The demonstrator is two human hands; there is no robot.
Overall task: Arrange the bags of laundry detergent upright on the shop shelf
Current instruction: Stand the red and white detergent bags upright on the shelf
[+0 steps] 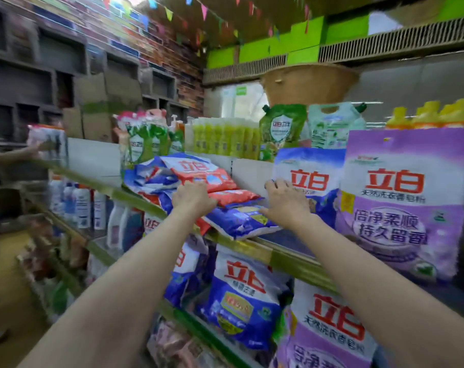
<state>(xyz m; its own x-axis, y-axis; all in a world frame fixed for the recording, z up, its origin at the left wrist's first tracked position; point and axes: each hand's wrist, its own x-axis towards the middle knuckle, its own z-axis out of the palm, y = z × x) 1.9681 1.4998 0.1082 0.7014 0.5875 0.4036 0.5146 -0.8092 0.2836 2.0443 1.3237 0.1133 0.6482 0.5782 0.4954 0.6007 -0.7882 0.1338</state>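
Shop shelf [284, 257] with detergent bags, seen from above the person's forearms. A heap of bags [188, 176] — red, white and blue — lies flat and overlapping on the shelf, left of centre. The left hand [192, 199] rests palm-down on a red bag [233, 196] in the heap, fingers curled over its near edge. Below that, a blue bag [241, 221] lies flat, its end overhanging the shelf's front rail. The right hand [286, 201] is spread wide, fingers straight — fingertips against the lower face of an upright blue-and-white bag [309, 176], thumb over the flat blue bag. Just right of it, touching, stands a large purple bag [403, 200], upright at the shelf front. Behind the heap stand green pouches [281, 128] and a row of yellow-green bottles [225, 139]. More blue and purple bags stand on the shelf below [241, 301]. At far left another person's arm [10, 155] reaches toward a blurred package.
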